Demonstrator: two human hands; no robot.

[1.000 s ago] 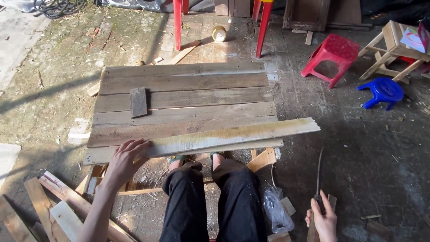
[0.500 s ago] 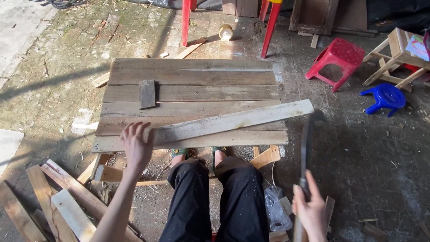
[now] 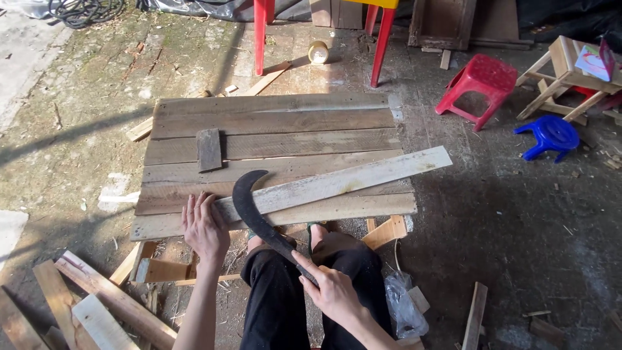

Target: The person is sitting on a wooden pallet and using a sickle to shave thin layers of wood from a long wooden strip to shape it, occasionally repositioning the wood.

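Note:
My left hand [image 3: 205,227] presses flat on the near end of a long pale wooden slat [image 3: 337,183] that lies slanted across a low platform of weathered planks [image 3: 272,123]. My right hand [image 3: 332,293] grips the handle of a dark curved blade [image 3: 249,204], a sickle-like knife. Its hooked tip rests over the slat just right of my left hand. My legs in black trousers [image 3: 278,304] sit behind the platform's near edge.
A small dark wooden block [image 3: 208,149] lies on the platform. Loose boards [image 3: 97,304] are piled at lower left. A red stool [image 3: 478,81], a blue stool [image 3: 549,135], a wooden stool [image 3: 570,78] and red chair legs [image 3: 260,35] stand beyond.
My right hand lifted the curved blade from the ground at the right and swung it left over the slat. The left hand stayed on the slat.

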